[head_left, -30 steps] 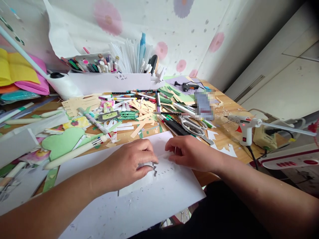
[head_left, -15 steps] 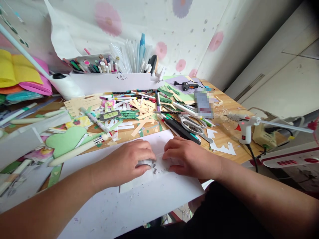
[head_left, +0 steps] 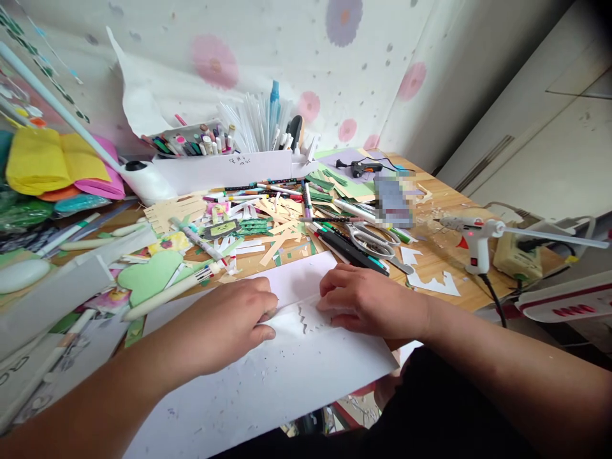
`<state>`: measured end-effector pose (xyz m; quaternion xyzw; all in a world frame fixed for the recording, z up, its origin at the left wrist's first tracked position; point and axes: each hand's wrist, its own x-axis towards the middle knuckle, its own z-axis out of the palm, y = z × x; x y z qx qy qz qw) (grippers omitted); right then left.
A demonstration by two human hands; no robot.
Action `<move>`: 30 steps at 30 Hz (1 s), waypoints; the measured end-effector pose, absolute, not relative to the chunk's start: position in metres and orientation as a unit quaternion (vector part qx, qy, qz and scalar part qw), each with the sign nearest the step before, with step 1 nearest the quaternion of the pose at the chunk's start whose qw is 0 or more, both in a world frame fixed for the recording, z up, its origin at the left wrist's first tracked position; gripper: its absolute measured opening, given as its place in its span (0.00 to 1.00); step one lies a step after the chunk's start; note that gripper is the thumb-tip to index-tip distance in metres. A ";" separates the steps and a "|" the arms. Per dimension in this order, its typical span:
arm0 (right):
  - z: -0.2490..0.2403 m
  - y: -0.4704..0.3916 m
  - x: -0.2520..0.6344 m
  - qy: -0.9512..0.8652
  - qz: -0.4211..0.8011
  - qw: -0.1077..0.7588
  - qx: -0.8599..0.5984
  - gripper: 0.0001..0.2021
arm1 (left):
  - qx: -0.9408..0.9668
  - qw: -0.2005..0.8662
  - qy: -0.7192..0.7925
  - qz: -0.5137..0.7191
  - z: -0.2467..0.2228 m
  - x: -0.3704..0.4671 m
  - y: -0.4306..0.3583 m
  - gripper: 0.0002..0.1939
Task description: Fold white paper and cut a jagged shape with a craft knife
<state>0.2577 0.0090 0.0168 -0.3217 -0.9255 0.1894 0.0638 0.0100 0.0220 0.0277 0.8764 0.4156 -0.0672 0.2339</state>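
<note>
A small white paper piece [head_left: 289, 320] with zigzag-cut edges lies over a large white sheet [head_left: 248, 395] at the table's front. My left hand [head_left: 241, 319] has its thumb and curled fingers closed on the left end of that piece. On its right end, my right hand [head_left: 358, 299] rests with bent fingers, thumb low, pinching or pressing the paper. A narrow jagged gap shows between the two hands. The fingertips partly hide the paper's ends.
Scissors [head_left: 373, 241], a black pen case [head_left: 351, 252] and paper strips [head_left: 282, 223] lie beyond the hands. A white glue gun [head_left: 478, 245] stands at the right. Markers fill a white box [head_left: 224, 171] at the back. A green paper shape [head_left: 150, 277] lies left.
My left hand has shifted left and slightly down, uncovering more of the white paper piece. My right hand keeps nearly the same place. The camera view has turned slightly.
</note>
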 end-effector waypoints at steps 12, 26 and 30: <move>0.016 0.012 0.266 -0.917 0.242 0.106 -0.298 0.09 | 0.623 0.703 0.305 0.156 0.016 0.013 0.031 0.21; 0.018 0.016 0.273 -0.835 0.249 0.140 -0.471 0.06 | 0.936 0.242 0.225 0.117 0.007 0.027 0.016 0.13; 0.014 0.015 0.273 -0.870 0.228 0.119 -0.421 0.09 | 0.952 0.199 0.212 0.091 0.008 0.027 0.014 0.14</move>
